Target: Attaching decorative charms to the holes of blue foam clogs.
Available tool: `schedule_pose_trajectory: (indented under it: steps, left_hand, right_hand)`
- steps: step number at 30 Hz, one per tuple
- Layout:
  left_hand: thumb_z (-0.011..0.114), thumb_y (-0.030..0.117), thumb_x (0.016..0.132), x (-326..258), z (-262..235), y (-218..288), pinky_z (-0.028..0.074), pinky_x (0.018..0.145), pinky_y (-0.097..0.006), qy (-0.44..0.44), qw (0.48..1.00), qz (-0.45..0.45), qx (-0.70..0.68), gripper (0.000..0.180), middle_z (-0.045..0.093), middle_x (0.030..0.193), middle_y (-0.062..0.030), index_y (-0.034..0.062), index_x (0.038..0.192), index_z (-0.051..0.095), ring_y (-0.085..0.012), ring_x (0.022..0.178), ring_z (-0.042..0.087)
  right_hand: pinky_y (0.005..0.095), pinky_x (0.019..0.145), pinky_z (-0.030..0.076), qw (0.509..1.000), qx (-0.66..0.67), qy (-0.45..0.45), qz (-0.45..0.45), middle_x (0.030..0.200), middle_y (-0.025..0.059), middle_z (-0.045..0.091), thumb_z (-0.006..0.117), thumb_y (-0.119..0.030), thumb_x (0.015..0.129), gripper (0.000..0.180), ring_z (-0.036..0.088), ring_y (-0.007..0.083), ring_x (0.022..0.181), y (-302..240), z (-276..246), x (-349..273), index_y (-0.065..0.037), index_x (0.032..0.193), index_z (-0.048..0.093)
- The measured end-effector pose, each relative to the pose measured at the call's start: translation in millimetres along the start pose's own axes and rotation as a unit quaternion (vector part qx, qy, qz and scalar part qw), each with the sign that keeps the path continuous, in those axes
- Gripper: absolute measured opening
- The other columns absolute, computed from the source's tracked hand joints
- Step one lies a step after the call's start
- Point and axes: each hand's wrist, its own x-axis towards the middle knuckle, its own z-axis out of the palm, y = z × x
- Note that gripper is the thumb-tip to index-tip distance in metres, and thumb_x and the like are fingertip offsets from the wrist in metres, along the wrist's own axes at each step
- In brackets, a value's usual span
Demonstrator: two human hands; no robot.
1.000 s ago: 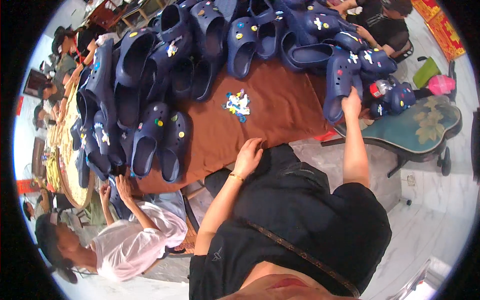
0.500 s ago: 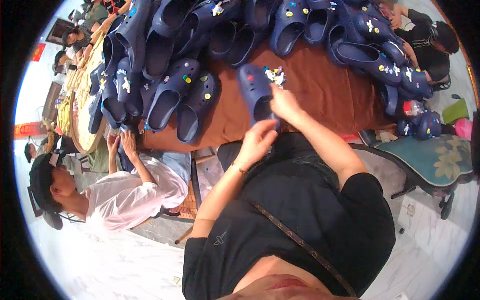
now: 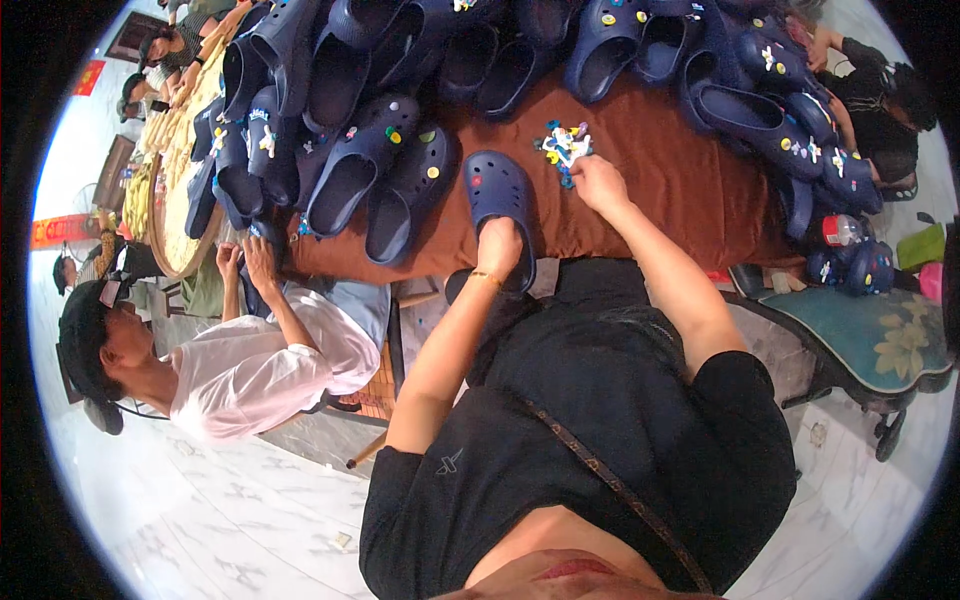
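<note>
A dark blue clog [image 3: 488, 180] with a small red charm on its holed upper lies in front of me at the near side of the brown cloth. My left hand [image 3: 500, 248] reaches into its foot opening and grips it; the fingertips are hidden inside. To the right of the clog is a small heap of colourful shoe charms [image 3: 566, 148], white, yellow and blue. At the heap's near edge, my right hand [image 3: 602, 186] has its fingers drawn together in a pinch. What sits between those fingertips is too small to make out.
Many blue clogs [image 3: 360, 165] crowd the left and far parts of the brown cloth [image 3: 680, 190]. More clogs [image 3: 745, 115] lie at right beside a bottle [image 3: 842, 230]. A person in a white shirt [image 3: 260, 360] sits at left. A teal chair [image 3: 850, 330] stands at right.
My left hand has gone from the clog's heel into its opening. The right hand has left the clog's side and moved right to the charms. The clog shows less blur and sits slightly lower.
</note>
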Motion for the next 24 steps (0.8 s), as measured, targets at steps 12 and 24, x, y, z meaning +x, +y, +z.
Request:
schedule_pose_trajectory:
  steps: [12, 24]
  left_hand:
    - [0.053, 0.017, 0.072, 9, 6, -12, 0.048, 0.072, -0.043, -0.104, 0.991, 0.035, 0.08, 0.024, 0.06, 0.074, -0.0253, -0.0055, 0.066, 0.062, -0.0373, 0.074, 0.06]
    - [0.051, 0.018, 0.074, 6, 7, -8, 0.048, 0.073, -0.043, -0.122, 0.987, 0.032, 0.102, 0.024, 0.062, 0.079, -0.0232, -0.0024, 0.07, 0.064, -0.0354, 0.077, 0.061]
  right_hand:
    - [0.0472, 0.064, 0.048, 0.996, -0.089, -0.005, -0.005, 0.083, 0.0198, 0.06, 0.054, -0.017, 0.077, 0.016, 0.059, 0.0385, 0.072, -5, 19, -11, -0.001, 0.08, 0.055]
    - [0.0443, 0.069, 0.045, 0.991, 0.118, 0.001, -0.069, 0.081, 0.0168, 0.059, 0.051, -0.012, 0.077, 0.009, 0.057, 0.0357, 0.079, -19, 40, -11, -0.004, 0.08, 0.056]
